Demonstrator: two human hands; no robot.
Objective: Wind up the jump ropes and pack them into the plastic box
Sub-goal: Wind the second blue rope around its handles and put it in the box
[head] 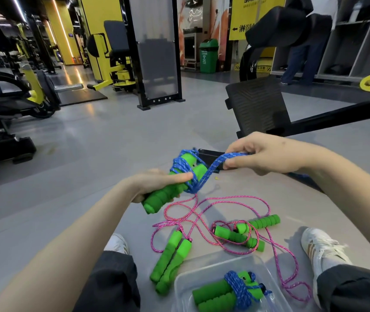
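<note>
- We see the left hand (157, 184) clenched round a pair of green foam handles (161, 198). They are held side by side above the grey floor (103, 140), with the thumb lying along their top.
- A blue rope (213, 168) is wound in several turns round the far ends of those handles. One doubled strand runs taut, up and to the right, into the other hand.
- The right hand (269, 157) pinches that strand between thumb and curled fingers. It is a little higher than the left hand and apart from it.
- Behind both hands a flat black object (208, 154) lies on the floor; we cannot tell what it is.
- Below the hands, loose pink ropes (204, 210) sprawl over the floor in crossing loops, between the person's white shoes (319, 246).
- A second pair of handles (170, 260), also green, lies side by side just left of the box. The other handles (235, 236) lie further right, tangled in pink loops.
- The clear plastic box (202, 270) sits on the floor at the bottom of the view, between the knees.
- Inside it we see one wound jump rope (222, 291): two green handles together, with blue cord wrapped round their middle.
- Yellow and black gym machines (112, 64) and a green bin (208, 56) stand far behind.
</note>
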